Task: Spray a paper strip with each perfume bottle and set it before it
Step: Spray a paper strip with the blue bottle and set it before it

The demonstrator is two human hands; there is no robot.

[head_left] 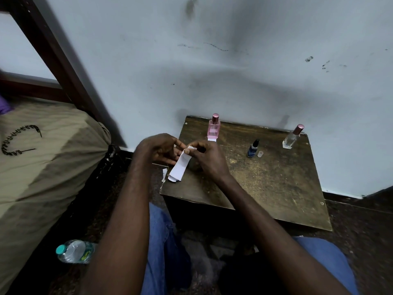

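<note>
Three bottles stand on a worn wooden table [276,188]: a pink perfume bottle [213,128] with a rose cap at the back left, a small dark blue bottle [252,149] with its clear cap [259,154] off beside it, and a clear bottle [291,138] with a rose cap at the back right. A white paper strip [211,139] lies in front of the pink bottle. My left hand [161,149] and my right hand [204,158] meet over the table's left edge, both pinching the top of a small stack of white paper strips [179,168].
A grey wall rises right behind the table. A khaki cloth bundle [46,158] and a dark wooden frame [53,50] fill the left side. A plastic water bottle [74,251] lies on the dark floor at lower left. My knees in blue jeans [161,241] are below the table.
</note>
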